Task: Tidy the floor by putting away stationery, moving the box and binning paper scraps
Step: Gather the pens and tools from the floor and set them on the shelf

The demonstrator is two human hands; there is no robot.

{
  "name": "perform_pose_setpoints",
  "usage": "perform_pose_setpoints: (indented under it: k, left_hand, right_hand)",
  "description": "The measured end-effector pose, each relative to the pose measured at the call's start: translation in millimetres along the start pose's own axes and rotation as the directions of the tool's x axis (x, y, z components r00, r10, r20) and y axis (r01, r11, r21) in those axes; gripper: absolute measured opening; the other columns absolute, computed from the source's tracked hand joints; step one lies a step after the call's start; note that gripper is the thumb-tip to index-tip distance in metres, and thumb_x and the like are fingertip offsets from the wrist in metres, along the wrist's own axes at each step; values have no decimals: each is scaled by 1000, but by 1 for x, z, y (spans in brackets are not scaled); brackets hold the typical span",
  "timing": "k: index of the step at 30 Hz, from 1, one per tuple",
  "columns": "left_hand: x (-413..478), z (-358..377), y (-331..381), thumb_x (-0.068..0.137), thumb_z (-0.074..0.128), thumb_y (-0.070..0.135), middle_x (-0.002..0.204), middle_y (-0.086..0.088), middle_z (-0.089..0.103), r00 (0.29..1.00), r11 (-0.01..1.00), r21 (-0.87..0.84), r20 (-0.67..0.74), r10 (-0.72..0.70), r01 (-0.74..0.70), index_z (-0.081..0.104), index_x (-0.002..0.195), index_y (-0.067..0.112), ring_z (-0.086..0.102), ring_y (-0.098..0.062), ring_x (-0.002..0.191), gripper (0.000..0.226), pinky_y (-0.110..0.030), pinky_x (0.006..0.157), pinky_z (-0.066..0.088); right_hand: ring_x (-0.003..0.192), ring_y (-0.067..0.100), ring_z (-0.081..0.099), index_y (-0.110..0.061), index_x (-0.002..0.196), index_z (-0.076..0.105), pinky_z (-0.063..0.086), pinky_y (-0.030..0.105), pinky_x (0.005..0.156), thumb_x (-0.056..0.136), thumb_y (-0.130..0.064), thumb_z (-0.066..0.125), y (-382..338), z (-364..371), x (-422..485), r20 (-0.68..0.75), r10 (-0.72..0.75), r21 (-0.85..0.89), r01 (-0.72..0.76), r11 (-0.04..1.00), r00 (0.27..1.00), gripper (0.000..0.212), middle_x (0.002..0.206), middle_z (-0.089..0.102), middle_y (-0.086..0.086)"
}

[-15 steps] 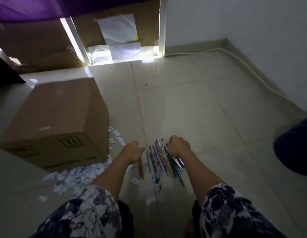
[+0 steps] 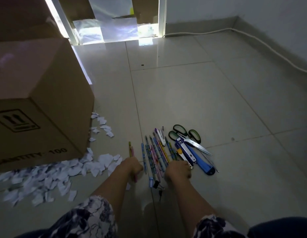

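Clenching a pencil in left grip, right grip curled on pencils, closed box beside paper scraps

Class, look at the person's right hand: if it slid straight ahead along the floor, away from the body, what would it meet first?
Probably the blue utility knife and the patterned pencils that the right hand already touches; the scissors lie beyond.
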State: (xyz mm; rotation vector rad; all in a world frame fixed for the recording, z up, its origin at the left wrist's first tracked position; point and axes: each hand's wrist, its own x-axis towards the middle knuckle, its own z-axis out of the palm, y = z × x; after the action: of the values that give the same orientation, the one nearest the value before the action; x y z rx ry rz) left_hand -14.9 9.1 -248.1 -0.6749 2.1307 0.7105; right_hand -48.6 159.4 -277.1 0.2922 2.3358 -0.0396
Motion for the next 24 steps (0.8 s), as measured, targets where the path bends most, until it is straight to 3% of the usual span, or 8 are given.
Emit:
perform_pose_setpoints:
  k: [1, 5, 7, 9, 12, 16, 20, 24]
  left_hand:
    - [8, 5, -2, 98, 46, 19, 114, -17, 64, 1000, 1000, 19, -4, -10, 10, 58, 124, 2, 61, -31, 105, 33, -36, 96, 48]
    - [21, 9, -7, 88, 57, 13, 108, -20, 66, 993, 989, -139, -97, -67, 53, 64, 113, -4, 64, -33, 101, 31, -37, 88, 52]
    - [29, 12, -7, 87, 53, 7, 120, -31, 58, 986, 947, -317, -135, -100, 53, 62, 100, -12, 57, -41, 111, 24, -46, 88, 49]
    - [31, 13, -3, 87, 49, 6, 119, -36, 55, 976, 947, -320, -213, -54, -17, 56, 92, -16, 57, -45, 108, 23, -49, 86, 49]
    - [35, 19, 5, 89, 47, 6, 103, -29, 62, 957, 916, -392, -290, -31, -89, 55, 82, -2, 60, -38, 93, 13, -40, 80, 50]
    - [36, 28, 12, 93, 42, 6, 103, -26, 65, 930, 906, -391, -368, 5, -160, 52, 70, 5, 61, -37, 94, 25, -36, 73, 46]
    - [48, 32, 16, 90, 41, 4, 106, -21, 65, 921, 917, -383, -387, -54, -107, 66, 91, -4, 56, -30, 85, 26, -30, 71, 42]
    - [57, 28, 10, 88, 43, 4, 117, -15, 65, 938, 917, -391, -341, -63, -81, 70, 106, 4, 62, -30, 103, 32, -29, 86, 48]
  right_hand:
    - [126, 39, 40, 2, 139, 33, 43, 46, 100, 93, -26, 51, -1, 5, 1, -73, 16, 36, -13, 999, 997, 57, 141, 31, 26]
    - [124, 36, 42, -3, 138, 29, 43, 42, 96, 93, -28, 49, 1, 17, 4, -261, 9, 172, 37, 984, 965, 55, 138, 36, 23]
    - [122, 36, 43, -5, 137, 28, 43, 41, 94, 91, -30, 51, -1, 19, 4, -279, -17, 191, 73, 979, 960, 57, 137, 37, 22]
    - [122, 35, 44, -4, 136, 30, 44, 41, 94, 88, -34, 54, -5, 18, 5, -289, -45, 204, 108, 973, 956, 61, 137, 38, 20]
    - [124, 35, 41, -2, 137, 28, 42, 41, 96, 81, -42, 60, -11, 19, 8, -288, -59, 297, 148, 943, 956, 76, 138, 37, 19]
    - [128, 35, 32, -6, 140, 21, 38, 44, 98, 73, -58, 60, -27, 22, 12, -329, -110, 390, 241, 889, 938, 92, 140, 29, 16]
    - [129, 32, 27, -9, 139, 19, 35, 46, 100, 64, -62, 66, -40, 28, 14, -327, -156, 344, 271, 899, 932, 103, 141, 22, 13]
    - [122, 31, 32, -8, 134, 24, 39, 41, 97, 65, -56, 70, -51, 27, 12, -312, -110, 399, 235, 886, 944, 96, 134, 28, 14]
